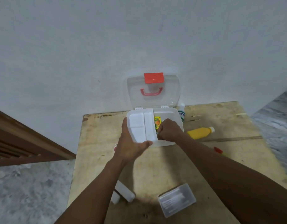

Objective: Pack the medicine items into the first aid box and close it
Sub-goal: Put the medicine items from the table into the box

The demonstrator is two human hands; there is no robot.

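Observation:
The white first aid box [176, 113] stands open at the table's far edge, its clear lid [153, 91] with red latch and handle leaning against the wall. A white divided tray [139, 125] sits over the box's left half. My left hand [131, 143] grips the tray's near left corner, thumb on its front edge. My right hand [169, 130] is down inside the box's right half, fingers closed around something small that I cannot make out, beside a yellow and orange packet [157, 122].
On the wooden table [94, 143] lie a yellow bottle [200, 132] right of the box, a white tube [181, 113] behind it, a red-capped item [218, 150], a clear plastic case [177, 202] and a white bottle [124, 190] near me. A wall rises behind.

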